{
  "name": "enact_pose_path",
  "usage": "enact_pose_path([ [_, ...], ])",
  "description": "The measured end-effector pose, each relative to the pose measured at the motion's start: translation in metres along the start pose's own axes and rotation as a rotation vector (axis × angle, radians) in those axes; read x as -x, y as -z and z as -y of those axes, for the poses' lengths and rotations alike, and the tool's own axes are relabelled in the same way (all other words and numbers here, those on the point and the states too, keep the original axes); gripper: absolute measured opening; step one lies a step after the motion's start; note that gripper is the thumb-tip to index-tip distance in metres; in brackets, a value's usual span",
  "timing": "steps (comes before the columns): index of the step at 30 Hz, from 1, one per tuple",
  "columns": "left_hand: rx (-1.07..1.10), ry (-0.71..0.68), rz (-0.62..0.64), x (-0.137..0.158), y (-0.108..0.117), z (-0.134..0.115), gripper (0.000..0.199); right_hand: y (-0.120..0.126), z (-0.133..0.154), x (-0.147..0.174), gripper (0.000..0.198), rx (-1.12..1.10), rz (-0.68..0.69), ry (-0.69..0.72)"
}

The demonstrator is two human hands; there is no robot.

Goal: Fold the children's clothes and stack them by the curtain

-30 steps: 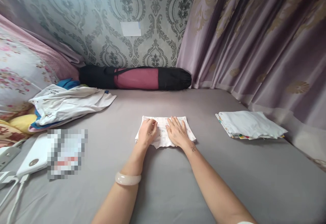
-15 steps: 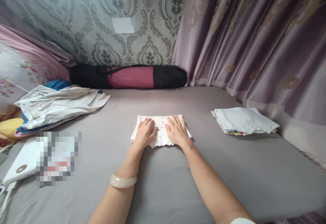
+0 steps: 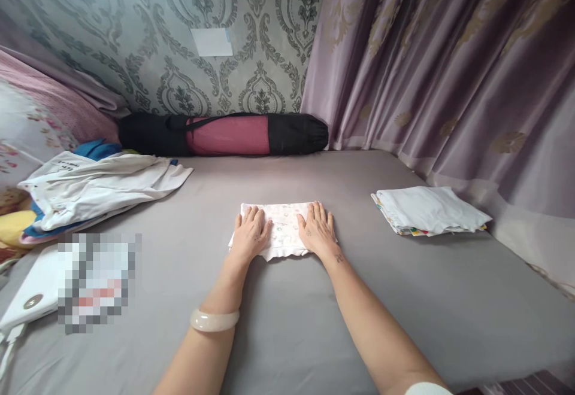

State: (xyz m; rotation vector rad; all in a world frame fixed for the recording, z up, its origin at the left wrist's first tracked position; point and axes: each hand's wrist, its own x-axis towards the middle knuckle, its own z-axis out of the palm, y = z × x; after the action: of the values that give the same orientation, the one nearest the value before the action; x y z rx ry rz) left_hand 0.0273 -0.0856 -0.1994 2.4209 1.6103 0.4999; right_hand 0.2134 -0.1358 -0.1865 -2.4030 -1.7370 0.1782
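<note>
A folded white garment (image 3: 284, 230) with a faint pink and grey print lies flat on the grey bed sheet (image 3: 287, 317). Its near edge is wavy. My left hand (image 3: 252, 232) rests palm down on the garment's left part, fingers stretched away from me. On the right part lies my right hand (image 3: 317, 227), also flat, with its thumb apart from the fingers. The middle of the cloth shows between the two hands. Neither hand grips anything. A pale bangle (image 3: 214, 321) circles my left forearm.
Folded white clothes (image 3: 429, 210) lie stacked at the right. Loose white clothes (image 3: 108, 179) are heaped at the left. Nearer stands a white device (image 3: 36, 290) with a cable, beside a blurred-out item (image 3: 101, 281). A black and red bag (image 3: 227, 134) runs along the wall.
My hands have slid apart toward the garment's left and right sides, baring more of its printed middle. The view has shifted slightly.
</note>
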Motion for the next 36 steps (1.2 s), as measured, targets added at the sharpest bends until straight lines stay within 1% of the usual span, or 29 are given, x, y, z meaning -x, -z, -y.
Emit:
enact_pose_path([
  [3,-0.003,0.014,0.028,-0.001,0.000,-0.001,0.043,0.000,0.000,0.000,0.065,-0.030,0.009,0.001],
  [7,0.050,0.007,-0.006,-0.003,-0.002,0.004,0.039,0.005,-0.002,-0.005,0.060,-0.166,0.022,-0.007],
  [9,0.099,0.012,-0.056,-0.005,-0.003,0.009,0.037,0.012,-0.008,-0.010,0.056,-0.334,0.038,-0.043],
  [11,0.147,0.035,-0.120,-0.008,-0.002,0.014,0.036,0.021,-0.017,-0.016,0.050,-0.555,0.051,-0.122],
  [12,0.165,0.062,-0.149,-0.009,-0.001,0.017,0.036,0.025,-0.022,-0.019,0.046,-0.660,0.056,-0.175],
  [15,0.181,0.210,-0.189,-0.013,0.008,0.023,0.038,0.038,-0.038,-0.023,0.031,-0.785,0.088,-0.268],
  [18,0.167,0.359,-0.126,-0.015,0.022,0.027,0.035,0.046,-0.050,-0.026,0.023,-0.835,0.132,-0.351],
  [21,0.181,0.440,-0.036,-0.015,0.039,0.031,0.026,0.049,-0.055,-0.030,0.021,-0.853,0.185,-0.430],
  [24,0.253,0.509,0.023,-0.014,0.051,0.035,0.016,0.052,-0.055,-0.034,0.020,-0.843,0.235,-0.475],
  [26,0.346,0.556,0.040,-0.014,0.054,0.038,0.012,0.053,-0.054,-0.037,0.018,-0.835,0.257,-0.482],
  [31,0.543,0.625,0.109,-0.022,0.052,0.043,0.018,0.054,-0.052,-0.038,0.019,-0.834,0.291,-0.463],
  [36,0.674,0.652,0.203,-0.027,0.057,0.043,0.033,0.054,-0.053,-0.034,0.024,-0.834,0.292,-0.419],
])
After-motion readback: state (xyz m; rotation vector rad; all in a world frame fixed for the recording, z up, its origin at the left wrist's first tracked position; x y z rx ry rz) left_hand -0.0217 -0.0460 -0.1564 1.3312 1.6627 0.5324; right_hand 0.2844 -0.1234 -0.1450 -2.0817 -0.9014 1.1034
